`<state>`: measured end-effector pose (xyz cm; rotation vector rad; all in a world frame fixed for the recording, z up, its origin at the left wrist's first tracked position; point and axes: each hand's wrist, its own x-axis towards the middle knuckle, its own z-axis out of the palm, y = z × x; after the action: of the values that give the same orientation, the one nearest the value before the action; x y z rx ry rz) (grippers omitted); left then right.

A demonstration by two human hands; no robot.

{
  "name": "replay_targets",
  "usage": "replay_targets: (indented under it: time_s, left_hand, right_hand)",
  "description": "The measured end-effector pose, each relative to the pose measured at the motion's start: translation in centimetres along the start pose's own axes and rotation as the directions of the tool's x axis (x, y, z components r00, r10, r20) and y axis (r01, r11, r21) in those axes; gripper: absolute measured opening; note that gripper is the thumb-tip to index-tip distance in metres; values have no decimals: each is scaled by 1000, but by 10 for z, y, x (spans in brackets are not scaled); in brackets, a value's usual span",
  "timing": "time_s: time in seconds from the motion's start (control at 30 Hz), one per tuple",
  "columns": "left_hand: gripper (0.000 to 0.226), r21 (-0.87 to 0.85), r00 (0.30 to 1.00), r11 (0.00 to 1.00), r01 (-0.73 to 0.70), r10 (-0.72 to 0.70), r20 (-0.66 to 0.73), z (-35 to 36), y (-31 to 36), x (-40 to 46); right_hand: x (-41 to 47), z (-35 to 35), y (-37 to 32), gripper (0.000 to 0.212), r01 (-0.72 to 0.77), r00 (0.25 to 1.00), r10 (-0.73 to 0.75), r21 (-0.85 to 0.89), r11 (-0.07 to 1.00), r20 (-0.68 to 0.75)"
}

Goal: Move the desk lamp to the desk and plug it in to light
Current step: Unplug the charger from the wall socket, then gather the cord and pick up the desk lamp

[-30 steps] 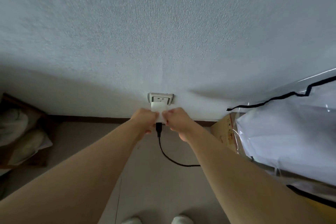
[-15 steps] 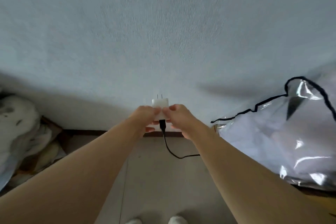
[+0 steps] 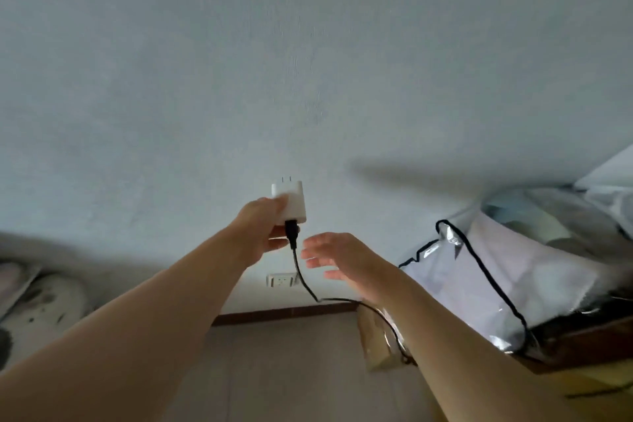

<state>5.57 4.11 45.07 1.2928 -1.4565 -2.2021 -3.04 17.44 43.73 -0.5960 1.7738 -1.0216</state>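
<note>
My left hand (image 3: 262, 233) holds a white power adapter (image 3: 290, 199) up in front of the wall, its two prongs pointing upward. A black cable (image 3: 301, 276) hangs from the adapter's underside and runs down to the right behind my right forearm. My right hand (image 3: 337, 255) is open just right of the cable, fingers spread, touching nothing. A white wall socket (image 3: 281, 280) sits low on the wall, below the adapter and apart from it. The lamp is out of view.
A clear plastic bag with black trim (image 3: 496, 281) holding bedding lies at the right on a wooden surface. A cardboard box (image 3: 375, 339) stands by the baseboard. Pale bundled items (image 3: 37, 305) sit at the left. Grey floor (image 3: 281, 370) lies below.
The adapter came away from the socket and rose above it. My right hand let go of it and opened; only the left hand holds it now. The view tilted up.
</note>
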Motion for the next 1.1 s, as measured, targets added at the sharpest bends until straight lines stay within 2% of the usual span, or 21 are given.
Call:
replay_targets:
  time_s: [0.1, 0.13, 0.23, 0.33, 0.43, 0.57, 0.7, 0.8, 0.97, 1.1]
  left_hand:
    - [22, -159, 997, 987, 17, -6, 72, 6, 31, -21]
    - [25, -188, 995, 982, 14, 5, 101, 8, 41, -30]
    - [31, -237, 986, 971, -6, 46, 163, 15, 67, -53]
    - [29, -244, 975, 969, -42, 94, 203, 24, 88, -74]
    - [28, -191, 963, 977, -93, 137, 233, 31, 104, -94]
    - [20, 48, 945, 970, -240, 222, 240, 38, 112, -120]
    - [10, 191, 935, 928, -320, 277, 223, 51, 107, -143]
    - [7, 241, 925, 906, -349, 292, 242, 72, 95, -162]
    - [21, 278, 877, 871, -405, 284, 388, 125, 68, -202]
    - [42, 293, 821, 837, -462, 278, 499, 172, 49, -239]
  right_hand:
    - [-28, 1, -11, 57, 72, 992, -52, -179, 981, 112]
    - [-38, 1, -16, 58, 97, 990, -73, -208, 973, 118]
    - [-59, -3, -29, 43, 170, 984, -149, -276, 946, 95]
    - [-78, -13, -41, 32, 218, 973, -230, -389, 895, 15]
    - [-101, -32, -48, 22, 230, 955, -289, -453, 861, -64]
    - [-143, -70, -46, 11, 222, 915, -339, -431, 874, -218]
    - [-194, -110, -35, 17, 177, 869, -306, -335, 926, -388]
    - [-231, -136, -28, 22, 176, 838, -315, -325, 929, -446]
    - [-283, -164, -31, 28, 238, 707, -415, -360, 902, -573]
    - [-318, -170, -42, 29, 317, 643, -472, -351, 881, -604]
